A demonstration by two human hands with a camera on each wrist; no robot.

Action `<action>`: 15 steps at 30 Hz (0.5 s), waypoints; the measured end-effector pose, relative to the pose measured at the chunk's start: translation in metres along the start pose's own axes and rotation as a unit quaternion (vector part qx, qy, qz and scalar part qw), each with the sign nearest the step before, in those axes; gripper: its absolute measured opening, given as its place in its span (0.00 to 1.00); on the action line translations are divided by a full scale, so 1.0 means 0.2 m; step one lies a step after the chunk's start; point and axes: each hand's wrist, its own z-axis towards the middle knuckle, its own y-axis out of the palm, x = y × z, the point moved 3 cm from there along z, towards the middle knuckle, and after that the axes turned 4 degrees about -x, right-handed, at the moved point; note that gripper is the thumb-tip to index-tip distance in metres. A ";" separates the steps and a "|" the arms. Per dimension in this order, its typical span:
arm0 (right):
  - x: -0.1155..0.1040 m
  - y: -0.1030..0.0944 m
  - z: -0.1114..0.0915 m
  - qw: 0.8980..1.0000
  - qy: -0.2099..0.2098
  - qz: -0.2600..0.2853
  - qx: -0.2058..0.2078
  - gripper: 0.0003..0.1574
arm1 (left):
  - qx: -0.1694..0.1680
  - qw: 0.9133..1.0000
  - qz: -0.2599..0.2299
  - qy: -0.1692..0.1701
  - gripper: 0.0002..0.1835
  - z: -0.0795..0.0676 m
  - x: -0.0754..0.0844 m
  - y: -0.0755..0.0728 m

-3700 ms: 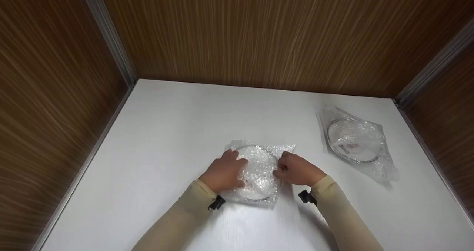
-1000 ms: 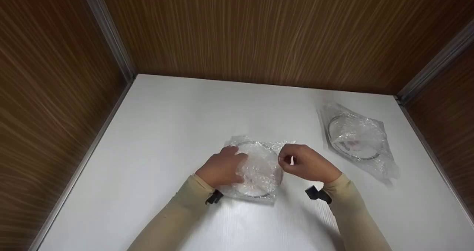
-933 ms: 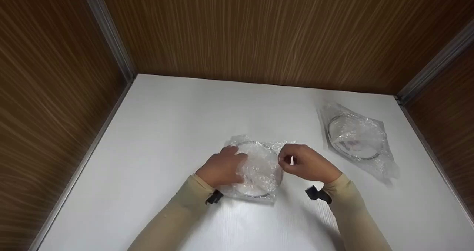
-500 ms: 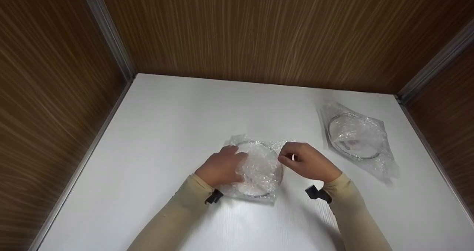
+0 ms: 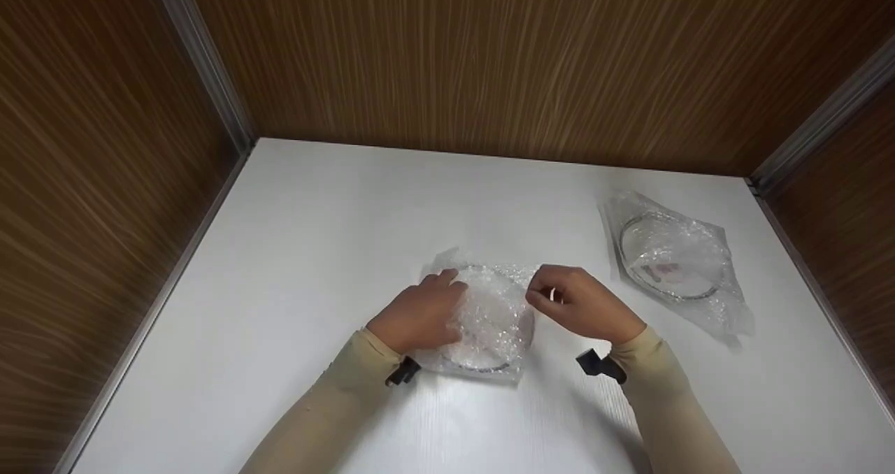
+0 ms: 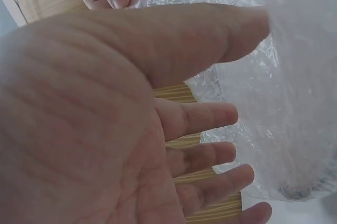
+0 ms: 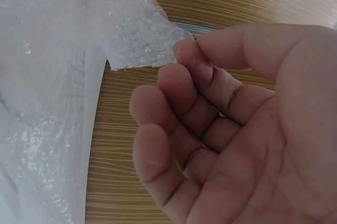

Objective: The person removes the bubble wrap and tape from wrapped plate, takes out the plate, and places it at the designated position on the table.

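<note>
In the head view, a bubble-wrap package (image 5: 489, 313) lies on the white table, with the thin, dark outline of a round item showing through. My left hand (image 5: 419, 313) rests on its left side; in the left wrist view the fingers (image 6: 210, 113) are fairly straight, and the thumb touches the bubble wrap (image 6: 305, 92). At the package's right edge, my right hand (image 5: 580, 303) pinches the wrap. The right wrist view shows a corner of bubble wrap (image 7: 142, 40) between thumb and index finger, the other fingers (image 7: 152, 150) curled below. What the round item is cannot be made out.
A second bubble-wrap package (image 5: 671, 257), also with a round outline and a reddish mark inside, lies at the right rear of the white table (image 5: 335, 208). Wood-grain panels (image 5: 447, 61) stand behind and at both sides.
Since the earliest frame, my right hand has shifted slightly right and up. In the last half second the wrap beside my left fingers has lifted a little, and those fingers have moved slightly.
</note>
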 end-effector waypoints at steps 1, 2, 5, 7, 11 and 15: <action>0.00 0.00 0.00 1.000 -0.001 0.000 0.001 0.08 | -0.001 1.000 0.000 0.001 0.37 0.00 0.00 0.00; 0.00 0.00 0.00 1.000 -0.003 0.000 0.001 0.08 | -0.001 1.000 0.000 0.001 0.39 0.00 0.01 0.00; -0.01 0.00 0.00 1.000 -0.004 0.002 -0.003 0.07 | -0.004 1.000 -0.010 -0.002 0.43 0.00 0.01 0.00; -0.01 0.00 0.00 1.000 -0.003 0.006 -0.008 0.06 | -0.004 1.000 -0.025 -0.004 0.45 0.01 0.02 0.00; -0.01 0.00 0.00 1.000 -0.005 0.019 -0.016 0.06 | 0.006 0.999 -0.047 0.005 0.49 0.02 0.03 -0.01; -0.02 0.00 0.00 0.999 -0.015 0.034 -0.018 0.05 | 0.042 0.997 -0.037 0.047 0.47 0.03 0.05 -0.01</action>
